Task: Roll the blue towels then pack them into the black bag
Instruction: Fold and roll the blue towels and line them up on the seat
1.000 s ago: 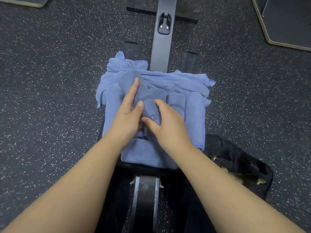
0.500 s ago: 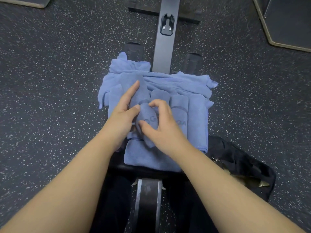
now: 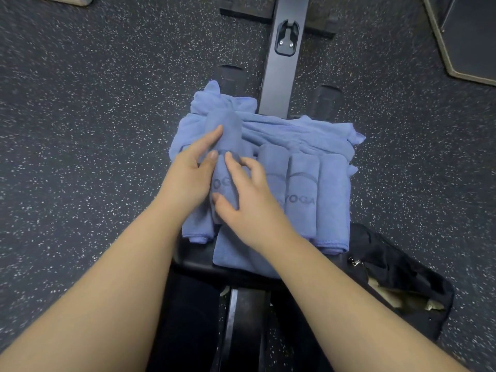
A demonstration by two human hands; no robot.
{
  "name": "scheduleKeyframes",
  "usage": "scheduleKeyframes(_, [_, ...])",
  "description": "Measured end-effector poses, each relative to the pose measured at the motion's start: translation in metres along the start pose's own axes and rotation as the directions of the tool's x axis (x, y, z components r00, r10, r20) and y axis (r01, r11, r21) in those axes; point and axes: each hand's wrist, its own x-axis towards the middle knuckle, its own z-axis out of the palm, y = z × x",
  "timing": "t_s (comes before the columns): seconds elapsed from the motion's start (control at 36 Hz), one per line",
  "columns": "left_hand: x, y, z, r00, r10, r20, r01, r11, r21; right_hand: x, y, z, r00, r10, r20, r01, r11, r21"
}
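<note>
Both hands work one rolled blue towel (image 3: 225, 167) that lies lengthwise near the bench's left edge, its printed lettering showing between them. The left hand (image 3: 188, 178) rests against the roll's left side with fingers nearly straight, a wide grip that steadies rather than clasps. The right hand (image 3: 247, 200) curls over the roll, thumb at its near side and fingertips (image 3: 229, 156) on top, so this grip holds the towel itself.

The cloth looks soft, light and limp; a roll of it will likely spring loose unless it is taken around the middle with the free edge pinned under the fingers, and it should not slip or break. Three finished rolls (image 3: 303, 194) lie side by side toward the bench's right edge, touching one another, on a flat towel spread beneath. A loose heap of unrolled towels (image 3: 295, 130) sits at the far edge.

The bench (image 3: 193, 260) is a dark padded gym pad on a metal beam (image 3: 281, 71). The black bag (image 3: 397, 277) lies open on the speckled rubber floor (image 3: 94, 116), just beside the bench's near right corner.
</note>
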Motion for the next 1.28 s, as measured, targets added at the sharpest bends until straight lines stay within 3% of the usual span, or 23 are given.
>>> scheduleKeyframes(0.31, [0.004,-0.003,0.002,1.000,-0.013,0.013,0.013,1.000,-0.026,0.006,0.005,0.005,0.999,0.039,0.017,-0.040,0.997,0.068])
scheduleKeyframes(0.56, [0.009,-0.021,0.004,0.999,0.051,0.017,-0.054,0.967,0.248,0.006,0.003,0.009,0.994,0.054,0.095,-0.054,0.999,-0.003])
scheduleKeyframes(0.67, [0.010,-0.023,0.004,0.996,0.089,0.002,-0.084,0.940,0.329,0.005,0.005,0.010,0.998,0.027,0.052,-0.022,0.995,-0.094])
scheduleKeyframes(0.94, [0.005,-0.009,0.007,0.987,-0.098,0.128,0.069,0.975,0.213,0.002,0.014,0.002,0.991,0.079,0.108,-0.080,0.997,0.008])
scheduleKeyframes(1.28, [0.011,-0.020,0.012,0.986,0.016,0.165,-0.051,0.976,0.212,0.004,0.023,-0.001,0.993,0.068,0.100,-0.065,0.997,-0.036])
